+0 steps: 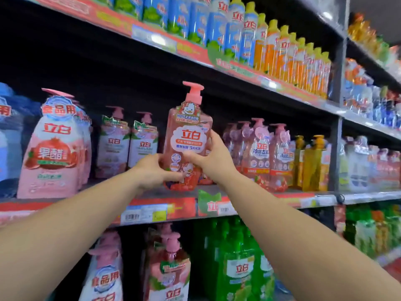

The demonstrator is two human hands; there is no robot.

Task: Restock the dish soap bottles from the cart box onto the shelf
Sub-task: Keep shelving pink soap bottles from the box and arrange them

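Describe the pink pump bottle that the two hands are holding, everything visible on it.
The pink pump bottle looks like clear plastic filled with pinkish-red liquid, topped by an opaque pink pump head. Its front label carries red characters on a white cloud shape, a duck cartoon near the neck and strawberry artwork low down. It stands upright at the front of the middle shelf. The left hand grips its lower left side, the right hand its right side.

Both arms outstretched, hands (152,170) curled.
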